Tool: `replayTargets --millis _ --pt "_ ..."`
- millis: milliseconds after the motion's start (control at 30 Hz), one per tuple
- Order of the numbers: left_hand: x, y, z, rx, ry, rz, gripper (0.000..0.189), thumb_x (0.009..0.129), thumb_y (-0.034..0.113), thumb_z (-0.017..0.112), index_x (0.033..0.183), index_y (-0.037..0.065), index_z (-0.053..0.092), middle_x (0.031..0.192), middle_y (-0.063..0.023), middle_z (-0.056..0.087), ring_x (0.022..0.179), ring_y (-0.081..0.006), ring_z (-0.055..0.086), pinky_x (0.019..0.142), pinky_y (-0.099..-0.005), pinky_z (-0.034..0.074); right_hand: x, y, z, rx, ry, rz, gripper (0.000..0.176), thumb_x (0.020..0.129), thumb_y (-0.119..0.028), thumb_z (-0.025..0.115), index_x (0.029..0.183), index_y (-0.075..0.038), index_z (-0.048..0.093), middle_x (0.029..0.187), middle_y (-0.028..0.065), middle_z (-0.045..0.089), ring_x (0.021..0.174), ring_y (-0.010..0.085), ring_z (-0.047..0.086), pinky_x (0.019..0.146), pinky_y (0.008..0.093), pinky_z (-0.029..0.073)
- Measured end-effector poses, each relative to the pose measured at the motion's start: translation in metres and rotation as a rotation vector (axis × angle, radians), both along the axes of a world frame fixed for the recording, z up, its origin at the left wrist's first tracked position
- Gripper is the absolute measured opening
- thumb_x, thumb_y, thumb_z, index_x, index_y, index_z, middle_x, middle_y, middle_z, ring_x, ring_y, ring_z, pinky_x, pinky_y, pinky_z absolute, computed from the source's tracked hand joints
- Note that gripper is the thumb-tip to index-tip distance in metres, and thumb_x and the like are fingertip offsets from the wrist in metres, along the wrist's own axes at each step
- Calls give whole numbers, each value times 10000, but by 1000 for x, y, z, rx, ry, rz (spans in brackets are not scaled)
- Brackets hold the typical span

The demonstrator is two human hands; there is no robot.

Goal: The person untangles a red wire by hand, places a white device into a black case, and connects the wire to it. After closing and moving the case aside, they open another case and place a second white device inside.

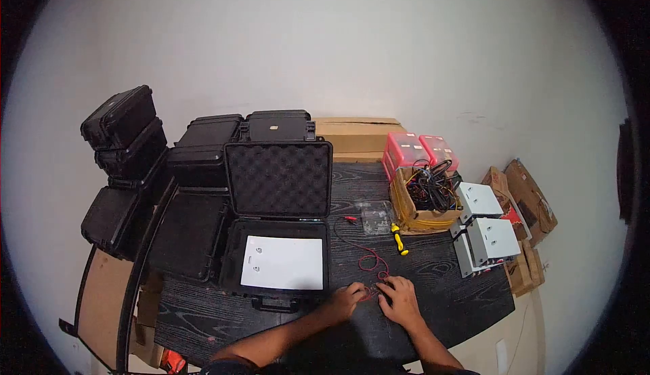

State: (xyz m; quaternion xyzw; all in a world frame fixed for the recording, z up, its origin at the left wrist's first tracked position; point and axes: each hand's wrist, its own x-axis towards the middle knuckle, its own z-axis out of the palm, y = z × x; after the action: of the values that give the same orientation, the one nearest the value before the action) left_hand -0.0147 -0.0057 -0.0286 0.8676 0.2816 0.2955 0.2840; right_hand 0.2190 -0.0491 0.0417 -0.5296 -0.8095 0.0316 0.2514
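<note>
A thin dark red cable [371, 258] lies in loops on the black table, a red clip [350, 219] at its far end. My left hand [349, 300] is at the near end of the cable with its fingers closed on it. To the right, my right hand [401, 299] touches the table beside the same cable, thumb and fingers apart. Between the hands a small loop of cable shows; its tip is too small to make out. An open black case [276, 300] with foam in its lid and a white panel [284, 262] inside stands left of the hands.
A yellow and black tool [399, 239] and a clear plastic bag [376, 218] lie beyond the hands. A cardboard box [433, 222] of cables, red bins [406, 150] and white boxes [493, 239] stand right. Closed black cases [188, 226] are stacked left.
</note>
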Motion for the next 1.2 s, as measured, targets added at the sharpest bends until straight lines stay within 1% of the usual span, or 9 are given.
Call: replayTargets --millis 167,300,367,400,567,667,800,967,1200 --pt "3 12 -20 265 -24 -47 390 846 13 650 1235 -6 663 1337 -189 568 1166 -392 624 984 -498 523 0 0 1 -16 33 14 387 859 -204 754 1232 -103 744 1278 149 636 1249 355 571 1092 513 421" --pt "3 -4 9 320 -28 49 369 858 65 661 1222 8 675 1325 -184 575 1233 -375 587 1016 -525 495 1 0 0 -7 22 29 395 859 -205 754 1243 -112 741 1281 143 630 1254 350 568 1092 508 420" --pt "0 -13 23 249 229 103 333 893 103 631 1212 22 682 1326 -172 577 1287 -359 543 1071 -532 450 2 0 0 -3 8 27 395 858 -210 759 1242 -117 749 1270 139 635 1247 344 573 1095 500 417" --pt "0 -12 19 250 228 102 333 893 103 631 1212 22 682 1326 -172 577 1287 -359 543 1071 -532 450 2 0 0 -3 8 26 395 858 -210 759 1242 -117 749 1270 139 635 1247 344 573 1095 500 417" --pt "3 -7 10 559 145 127 274 935 155 578 1165 59 691 1327 -124 586 1230 -304 552 999 -499 458 7 2 0 -21 36 170 354 847 -212 773 1187 -112 785 1200 130 668 1203 330 603 1073 490 442" --pt "-2 -20 35 515 212 160 248 924 149 589 1133 62 689 1309 -114 591 1216 -293 557 962 -484 488 10 1 -4 -34 54 197 353 842 -222 778 1178 -116 777 1200 105 676 1227 325 593 1074 488 443" --pt "2 -13 17 345 301 89 214 911 140 602 1084 40 677 1267 -135 603 1167 -295 572 958 -461 508 11 2 -7 -33 50 211 351 838 -218 776 1173 -113 773 1183 92 681 1223 315 597 1072 483 446" --pt "2 -8 21 411 118 -39 200 889 147 717 1009 -1 657 1184 -182 627 1091 -345 606 960 -455 520 5 0 -4 -2 -7 119 387 839 -245 768 1200 -106 758 1253 83 689 1253 313 578 1093 490 425" --pt "1 -7 24 223 7 -115 237 938 169 722 1060 -20 650 1215 -205 621 1129 -378 618 990 -469 514 0 0 5 -39 -39 166 436 838 -279 775 1231 -92 744 1306 90 676 1281 322 566 1096 491 421"
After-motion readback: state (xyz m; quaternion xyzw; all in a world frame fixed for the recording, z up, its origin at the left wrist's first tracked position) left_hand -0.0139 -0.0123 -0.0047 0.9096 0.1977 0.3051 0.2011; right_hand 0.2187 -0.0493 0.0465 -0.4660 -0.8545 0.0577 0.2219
